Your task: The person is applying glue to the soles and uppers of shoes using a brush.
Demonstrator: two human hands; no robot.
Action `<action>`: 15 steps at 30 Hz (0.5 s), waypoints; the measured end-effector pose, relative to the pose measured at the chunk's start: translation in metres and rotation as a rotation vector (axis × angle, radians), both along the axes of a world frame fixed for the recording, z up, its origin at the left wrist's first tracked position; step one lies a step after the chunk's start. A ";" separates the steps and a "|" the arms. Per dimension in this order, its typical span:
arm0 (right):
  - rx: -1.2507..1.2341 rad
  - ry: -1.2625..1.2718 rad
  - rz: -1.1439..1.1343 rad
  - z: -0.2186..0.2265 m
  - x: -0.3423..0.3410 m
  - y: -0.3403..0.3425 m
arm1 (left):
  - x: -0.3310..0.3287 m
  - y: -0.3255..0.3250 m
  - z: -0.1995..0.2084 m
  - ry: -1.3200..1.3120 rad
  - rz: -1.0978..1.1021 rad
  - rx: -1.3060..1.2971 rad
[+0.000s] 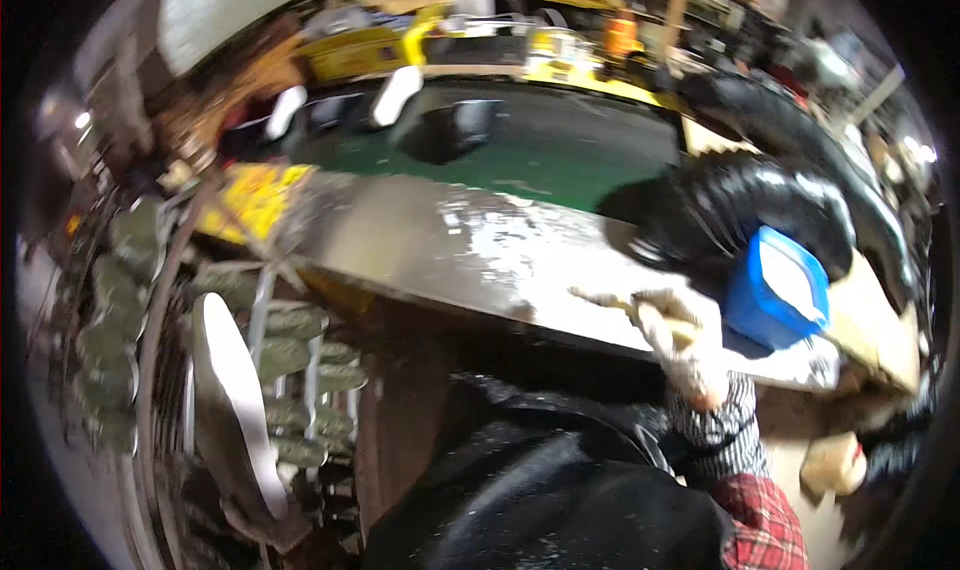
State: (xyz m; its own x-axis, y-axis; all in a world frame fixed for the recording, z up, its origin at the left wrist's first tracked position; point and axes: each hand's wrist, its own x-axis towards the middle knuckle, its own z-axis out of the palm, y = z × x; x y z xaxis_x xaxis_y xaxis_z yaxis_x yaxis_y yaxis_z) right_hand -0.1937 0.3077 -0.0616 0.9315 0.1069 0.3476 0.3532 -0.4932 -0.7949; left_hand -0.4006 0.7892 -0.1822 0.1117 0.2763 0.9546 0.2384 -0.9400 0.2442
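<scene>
At the lower left, a shoe (236, 405) stands on end, its pale white sole turned to the right and its dull olive side in shadow. My left hand (268, 526), dim and blurred, is closed around its lower end. On the right, my right hand (682, 335), in a whitish knit glove, is curled above the metal bench's near edge. It grips a slim brush (597, 297) whose tip points left; motion smears its details. Beside that hand stands a blue plastic tub (768, 295) with white contents.
A white-smeared metal ledge (400, 235) borders a green conveyor belt (540, 170) carrying dark shoes and a white sole (397, 95). Thick black ribbed ducting (760, 205) curves behind the tub. At left stands a rack (262, 315) of several olive shoes. A yellowish block-like thing (832, 465) lies lower right.
</scene>
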 end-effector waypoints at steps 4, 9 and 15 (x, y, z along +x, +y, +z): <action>0.108 -0.515 -0.520 0.025 0.010 -0.092 | 0.064 -0.104 0.073 0.011 -0.729 -1.068; -0.049 -0.218 -0.830 0.040 -0.027 -0.218 | 0.152 -0.137 0.077 0.353 -2.267 -2.344; -0.258 0.003 -0.825 0.017 -0.027 -0.265 | 0.194 -0.212 0.025 0.328 -1.843 -2.467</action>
